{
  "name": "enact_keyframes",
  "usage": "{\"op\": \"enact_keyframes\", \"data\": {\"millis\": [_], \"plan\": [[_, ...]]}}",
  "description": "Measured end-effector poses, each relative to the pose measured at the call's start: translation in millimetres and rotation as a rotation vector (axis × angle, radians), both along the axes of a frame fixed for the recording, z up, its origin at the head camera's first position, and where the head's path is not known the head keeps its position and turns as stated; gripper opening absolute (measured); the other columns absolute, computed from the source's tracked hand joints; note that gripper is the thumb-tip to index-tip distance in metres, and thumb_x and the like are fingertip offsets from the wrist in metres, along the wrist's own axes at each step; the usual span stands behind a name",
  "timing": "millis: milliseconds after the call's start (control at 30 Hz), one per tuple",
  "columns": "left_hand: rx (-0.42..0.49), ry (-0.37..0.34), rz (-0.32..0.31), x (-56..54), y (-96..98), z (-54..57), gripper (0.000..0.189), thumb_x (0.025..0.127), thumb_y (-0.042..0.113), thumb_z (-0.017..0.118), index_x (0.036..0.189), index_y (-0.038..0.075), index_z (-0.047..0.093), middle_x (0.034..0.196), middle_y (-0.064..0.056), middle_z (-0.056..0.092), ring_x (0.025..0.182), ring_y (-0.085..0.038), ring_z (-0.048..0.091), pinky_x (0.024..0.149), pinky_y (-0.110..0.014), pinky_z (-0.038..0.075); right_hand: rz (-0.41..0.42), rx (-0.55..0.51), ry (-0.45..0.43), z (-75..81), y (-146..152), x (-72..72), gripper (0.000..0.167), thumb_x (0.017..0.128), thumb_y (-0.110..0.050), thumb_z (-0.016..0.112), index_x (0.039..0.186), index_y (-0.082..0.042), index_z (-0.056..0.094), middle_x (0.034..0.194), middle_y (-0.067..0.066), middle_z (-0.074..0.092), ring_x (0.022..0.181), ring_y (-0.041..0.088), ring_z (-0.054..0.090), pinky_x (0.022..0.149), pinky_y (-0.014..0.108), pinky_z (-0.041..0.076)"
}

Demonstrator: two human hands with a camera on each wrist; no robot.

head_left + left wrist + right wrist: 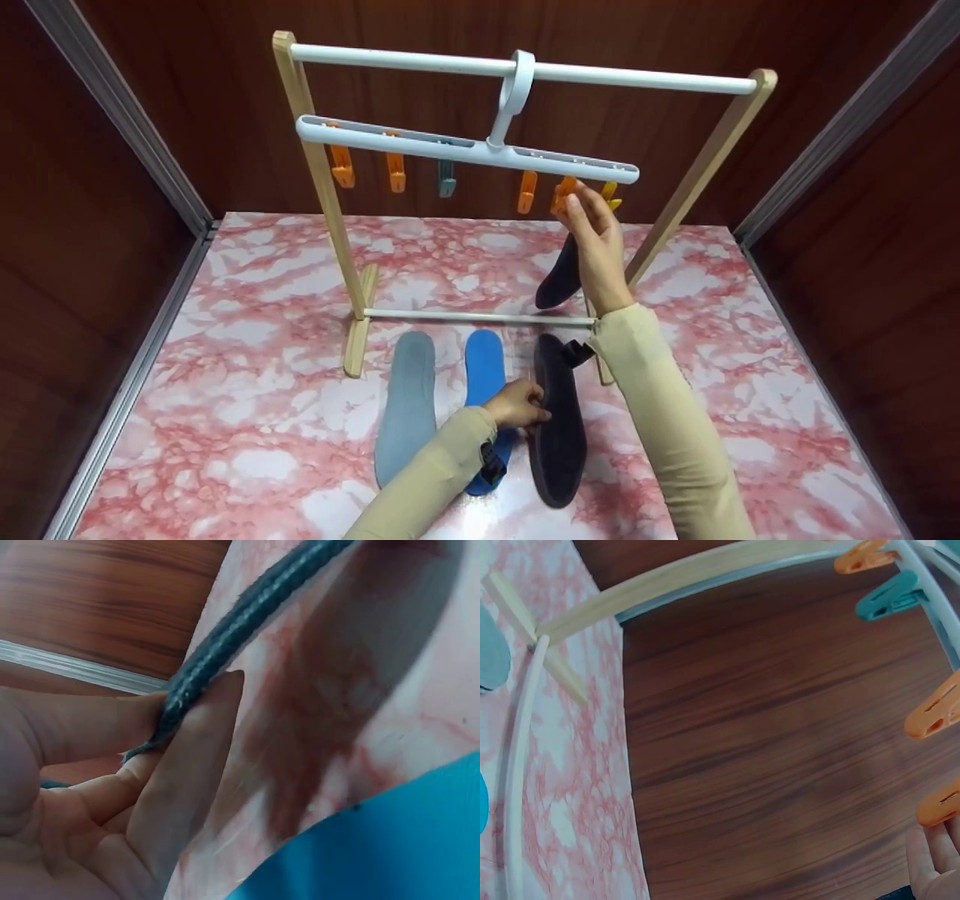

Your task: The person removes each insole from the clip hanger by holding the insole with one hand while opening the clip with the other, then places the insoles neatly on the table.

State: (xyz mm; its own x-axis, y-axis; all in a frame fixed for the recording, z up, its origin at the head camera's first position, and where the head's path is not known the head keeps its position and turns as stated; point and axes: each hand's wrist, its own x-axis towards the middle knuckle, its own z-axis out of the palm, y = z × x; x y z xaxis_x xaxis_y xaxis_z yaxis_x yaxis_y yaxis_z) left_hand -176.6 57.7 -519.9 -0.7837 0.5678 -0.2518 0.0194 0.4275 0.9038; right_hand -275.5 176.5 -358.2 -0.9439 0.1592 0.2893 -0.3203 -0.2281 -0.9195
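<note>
My left hand (517, 405) pinches the edge of a black insole (559, 435) between thumb and fingers. Close up in the left wrist view, this insole's edge (225, 641) is raised off the surface, casting a shadow. Up at the white hanger (405, 145), my right hand (602, 244) grips an orange clothespin (562, 196) by thumb and fingertips. In the right wrist view only part of that clothespin (939, 806) shows. Another dark insole (556, 281) hangs behind the right hand, below a yellow clothespin (613, 196); its upper end is hidden.
A grey insole (409, 405) and a blue insole (484, 360) lie side by side on the pink marbled surface (247, 352). More orange clothespins (396, 172) and a teal one (447, 180) dangle from the hanger, which hooks over the rack's white bar (405, 58). Wooden posts (701, 180) flank it.
</note>
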Motion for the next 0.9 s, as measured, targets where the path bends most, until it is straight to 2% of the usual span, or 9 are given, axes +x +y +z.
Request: {"op": "enact_keyframes", "data": {"millis": [133,333,467,533,633,733,800,900], "plan": [[-0.069,0.016,0.019,1.5,3.6,-4.5,0.034,0.083,0.000,0.068,0.062,0.011,0.044,0.052,0.005,0.042,0.045,-0.007,0.042,0.047,-0.018,0.035,0.004,0.017,-0.015,-0.5,1.0,1.2,0.042,0.098,-0.017,0.053,0.136,0.001,0.046,0.133,0.013,0.053,0.122,0.027,0.053,0.110,0.037,0.036],[-0.187,0.161,0.049,2.7,5.9,-10.8,0.046,0.075,0.000,0.070,0.052,0.014,0.032,0.048,0.006,0.030,0.047,-0.008,0.033,0.046,-0.018,0.028,-0.012,0.077,-0.029,-1.2,2.6,2.1,0.045,0.099,-0.019,0.052,0.139,0.000,0.044,0.138,0.012,0.049,0.124,0.025,0.051,0.109,0.033,0.036],[-0.207,0.192,0.064,2.0,7.7,-13.5,0.043,0.069,-0.001,0.068,0.049,0.015,0.033,0.047,0.007,0.034,0.047,-0.009,0.035,0.045,-0.018,0.029,-0.025,0.084,-0.020,-0.9,3.6,3.0,0.045,0.099,-0.018,0.052,0.139,0.001,0.045,0.140,0.012,0.048,0.123,0.022,0.051,0.108,0.031,0.038],[-0.227,0.218,0.069,1.7,9.0,-14.6,0.037,0.067,-0.001,0.067,0.049,0.013,0.037,0.047,0.005,0.039,0.047,-0.010,0.039,0.045,-0.018,0.031,-0.027,0.087,-0.016,-1.0,4.1,3.3,0.045,0.099,-0.018,0.051,0.139,0.001,0.044,0.140,0.012,0.048,0.122,0.021,0.052,0.108,0.031,0.037],[-0.255,0.253,0.070,1.6,11.7,-15.8,0.023,0.064,-0.002,0.066,0.053,0.008,0.049,0.053,-0.003,0.054,0.047,-0.014,0.051,0.043,-0.019,0.040,-0.029,0.086,-0.006,-1.4,5.2,4.2,0.044,0.099,-0.017,0.051,0.139,0.001,0.044,0.140,0.013,0.048,0.121,0.023,0.053,0.108,0.031,0.038],[-0.315,0.316,0.057,2.2,14.5,-15.8,0.008,0.063,-0.001,0.068,0.064,0.001,0.061,0.067,-0.012,0.066,0.055,-0.019,0.060,0.049,-0.024,0.047,-0.030,0.092,0.004,-2.2,6.7,4.7,0.044,0.099,-0.017,0.051,0.139,0.001,0.044,0.141,0.013,0.047,0.120,0.026,0.054,0.108,0.031,0.037],[-0.364,0.339,0.044,2.2,15.9,-13.2,0.009,0.065,0.001,0.070,0.072,-0.002,0.065,0.075,-0.016,0.068,0.063,-0.022,0.062,0.054,-0.030,0.050,-0.034,0.104,0.009,-2.4,7.7,4.7,0.044,0.099,-0.017,0.051,0.139,0.000,0.045,0.142,0.014,0.047,0.119,0.026,0.055,0.108,0.030,0.038],[-0.433,0.356,0.031,0.6,17.4,-8.4,0.022,0.067,0.005,0.072,0.086,-0.004,0.065,0.084,-0.017,0.068,0.076,-0.027,0.066,0.065,-0.036,0.053,-0.048,0.134,0.016,-1.9,8.8,5.4,0.044,0.099,-0.017,0.052,0.139,-0.001,0.046,0.141,0.015,0.049,0.119,0.025,0.055,0.108,0.030,0.038]]}}
